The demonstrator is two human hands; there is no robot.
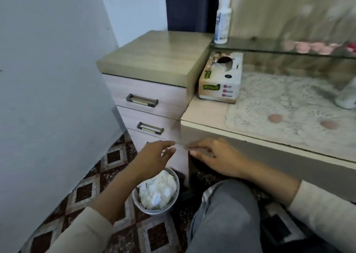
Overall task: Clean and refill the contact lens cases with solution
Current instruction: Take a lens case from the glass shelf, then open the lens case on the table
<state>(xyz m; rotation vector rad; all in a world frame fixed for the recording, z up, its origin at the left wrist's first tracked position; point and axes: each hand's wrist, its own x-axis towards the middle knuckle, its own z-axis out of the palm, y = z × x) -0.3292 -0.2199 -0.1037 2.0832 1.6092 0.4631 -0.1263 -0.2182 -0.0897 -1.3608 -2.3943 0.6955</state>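
Note:
My left hand (156, 156) hovers above a small grey bin (174, 204) on the floor, fingers loosely spread and holding nothing I can see. Beside it, my right hand (213, 156) is held low under the table's front edge with relaxed, straight fingers. Both hands are blurred. Two small pink round pieces (275, 118) (329, 125) lie on the lace mat (289, 102) on the table. A white solution bottle (222, 19) stands upright on the glass shelf (260, 47). Another white bottle (346, 96) is cut off at the right edge.
The bin is filled with crumpled white tissues (158, 191). A tissue box (221, 77) sits at the table's back left corner. A drawer unit (146, 100) stands to the left, with a grey wall panel beyond it. Blurred pink items (308, 47) lie on the shelf. My knee (225, 204) is below.

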